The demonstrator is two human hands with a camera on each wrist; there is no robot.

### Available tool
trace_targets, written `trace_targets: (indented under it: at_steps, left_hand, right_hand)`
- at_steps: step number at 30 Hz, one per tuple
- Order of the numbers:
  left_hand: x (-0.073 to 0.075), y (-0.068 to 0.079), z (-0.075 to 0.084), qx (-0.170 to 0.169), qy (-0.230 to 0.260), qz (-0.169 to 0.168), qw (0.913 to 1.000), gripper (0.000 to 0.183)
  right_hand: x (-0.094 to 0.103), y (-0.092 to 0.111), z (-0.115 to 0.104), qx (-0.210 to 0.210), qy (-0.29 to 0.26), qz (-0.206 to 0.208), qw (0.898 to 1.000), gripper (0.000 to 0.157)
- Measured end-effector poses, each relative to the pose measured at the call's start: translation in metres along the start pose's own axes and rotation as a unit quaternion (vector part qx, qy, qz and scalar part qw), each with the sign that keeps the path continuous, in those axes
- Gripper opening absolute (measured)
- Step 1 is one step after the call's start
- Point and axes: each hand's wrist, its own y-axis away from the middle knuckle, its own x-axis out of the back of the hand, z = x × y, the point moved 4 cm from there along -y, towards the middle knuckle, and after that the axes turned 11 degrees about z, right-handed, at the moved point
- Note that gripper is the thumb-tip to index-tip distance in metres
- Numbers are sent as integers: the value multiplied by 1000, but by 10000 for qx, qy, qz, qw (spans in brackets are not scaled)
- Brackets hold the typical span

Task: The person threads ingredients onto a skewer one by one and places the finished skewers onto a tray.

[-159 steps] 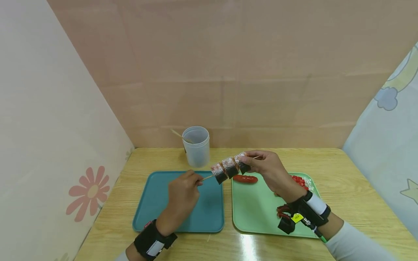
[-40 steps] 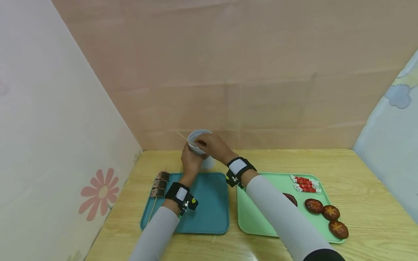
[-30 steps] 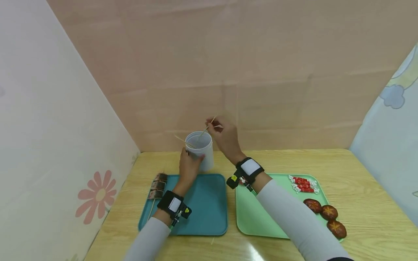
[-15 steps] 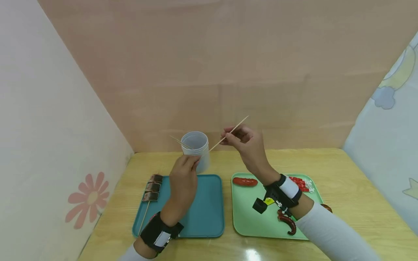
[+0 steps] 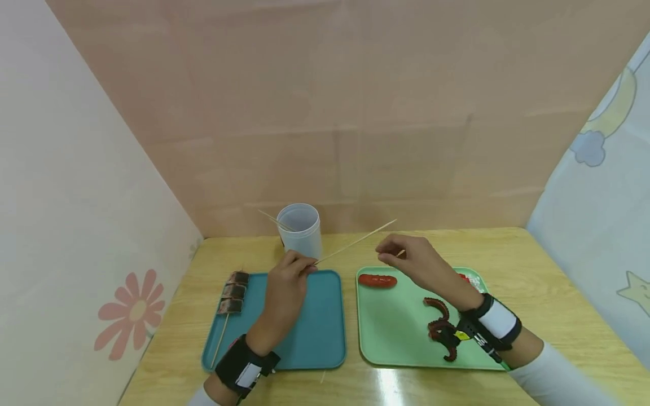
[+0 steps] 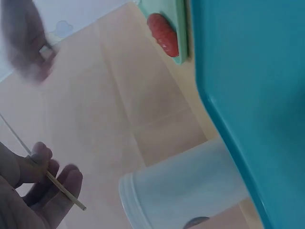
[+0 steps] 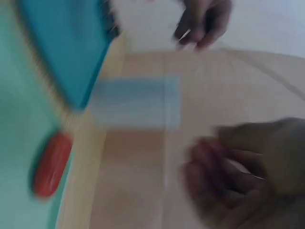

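From the head view, a thin bare wooden skewer [image 5: 355,243] is pinched at its near end by the left hand [image 5: 284,293] and slants up towards the right hand [image 5: 413,262], whose loosely curled fingers hold nothing, above the green tray [image 5: 391,332]. At the left wrist, the stick is seen gripped between thumb and fingers [image 6: 57,188] beside the cup [image 6: 186,191]; the right wrist view is blurred

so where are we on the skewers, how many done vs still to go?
One finished skewer with three rolled pieces lies at the blue tray's left edge. In hand: the left hand pinches a bare stick; the right hand hovers over the green tray, fingers curled. Left there: sausage, octopus tentacles. One more stick leans in the cup.
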Motion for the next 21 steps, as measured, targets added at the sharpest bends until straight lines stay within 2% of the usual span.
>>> trace_targets:
  at_steps: [1, 3, 5, 7, 10, 16, 18, 21]
  left_hand:
    - [1, 1, -1, 42, -13, -18, 10000, 6]
    - [2, 2, -4, 92, -133, -42, 9999, 5]
    - [3, 4, -6, 74, -290, -58, 9995, 5]
    - [4, 6, -7, 39, -514, -67, 9986, 5]
    - [6, 8, -8, -32, -795, -54, 9968, 5]
    - [6, 10, -9, -33, -970, -91, 9952, 4]
    - [5, 11, -9, -64, -1038, -97, 9945, 4]
    - [4, 11, -8, -167, -1080, -109, 9939, 4]
  right_hand:
    - [0, 4, 10, 44, 540, -304, 9981, 16]
    - [0, 14, 32, 86, 1355, -867, 9869, 17]
    - [0, 27, 52, 30, 1860, -1178, 9755, 20]
    - [0, 40, 70, -40, 2234, -1260, 9665, 19]
    - [-1, 57, 88, -185, 2358, -1218, 9640, 14]
    - [-9, 69, 101, 35, 2423, -1101, 9639, 28]
    - [-9, 64, 101, -60, 2221, -1056, 9693, 26]
    - [-3, 48, 95, -291, 1545, -883, 9836, 13]
